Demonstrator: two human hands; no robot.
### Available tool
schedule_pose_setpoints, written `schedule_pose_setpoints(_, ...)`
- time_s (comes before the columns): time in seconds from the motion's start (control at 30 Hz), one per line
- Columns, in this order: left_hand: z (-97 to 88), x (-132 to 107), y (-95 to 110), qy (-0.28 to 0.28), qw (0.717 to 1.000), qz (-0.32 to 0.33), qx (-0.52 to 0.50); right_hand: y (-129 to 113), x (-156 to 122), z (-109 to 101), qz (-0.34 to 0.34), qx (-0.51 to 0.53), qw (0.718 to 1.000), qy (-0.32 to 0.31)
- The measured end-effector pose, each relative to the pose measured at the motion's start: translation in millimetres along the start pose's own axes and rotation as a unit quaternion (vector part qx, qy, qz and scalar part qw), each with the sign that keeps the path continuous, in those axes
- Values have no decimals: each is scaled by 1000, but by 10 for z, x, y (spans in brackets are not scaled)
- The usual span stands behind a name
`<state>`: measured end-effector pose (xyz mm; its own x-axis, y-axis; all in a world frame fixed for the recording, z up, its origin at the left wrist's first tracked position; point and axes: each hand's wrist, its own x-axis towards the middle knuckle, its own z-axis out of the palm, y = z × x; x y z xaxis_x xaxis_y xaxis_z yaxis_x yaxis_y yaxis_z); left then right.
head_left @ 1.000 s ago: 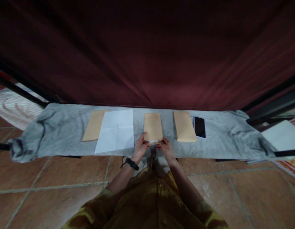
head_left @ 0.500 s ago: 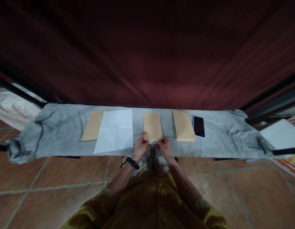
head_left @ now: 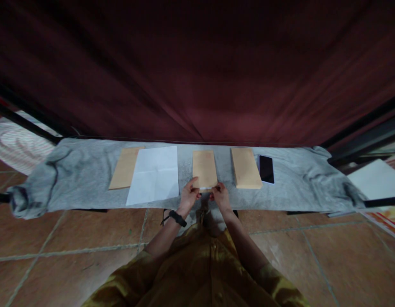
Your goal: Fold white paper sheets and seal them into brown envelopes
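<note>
A brown paper envelope (head_left: 204,168) lies upright before me at the middle of the grey cloth, a white strip showing at its near end. My left hand (head_left: 189,195) grips its near left corner, thumb on top and fingers curled below. At the near right corner, my right hand (head_left: 220,195) pinches the edge between thumb and fingers. To the left is a creased white sheet of paper (head_left: 154,175), overlapping another brown envelope (head_left: 123,168). A thick stack of brown envelopes (head_left: 245,166) sits to the right.
A phone (head_left: 266,169) with a dark screen lies beside the stack. The grey cloth (head_left: 300,179) covers a narrow table, with a dark red curtain (head_left: 197,85) hanging along its far edge. Dark metal bars (head_left: 367,128) stand at both ends.
</note>
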<state>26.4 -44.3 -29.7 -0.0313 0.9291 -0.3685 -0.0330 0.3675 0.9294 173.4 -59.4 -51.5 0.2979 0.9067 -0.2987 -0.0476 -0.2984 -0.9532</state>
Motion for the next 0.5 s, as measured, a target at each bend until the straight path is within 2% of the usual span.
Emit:
schedule_pose_setpoints(0.13, -22, -18, 22, -4, 1000, -4, 1, 17, -58, -77, -48, -71, 996, -7)
schedule_pose_setpoints(0.2, -27, -28, 35, -7, 1000, -7, -1, 4, -109, -145, -118, -140, 983, 5)
schedule_pose_setpoints(0.27, -27, -35, 49, -13, 1000, -9, -3, -17, -155, -218, -218, -225, 950, 10)
schedule_pose_setpoints(0.37, -24, -38, 69, -19, 999, -11, 28, -40, -192, -298, -350, -339, 872, -46)
schedule_pose_setpoints(0.43, -25, -42, 85, -22, 998, -15, 62, -42, -193, -325, -383, -386, 834, -90)
schedule_pose_setpoints(0.5, -30, -61, 107, -26, 996, -19, 88, -40, -181, -335, -390, -428, 808, -108)
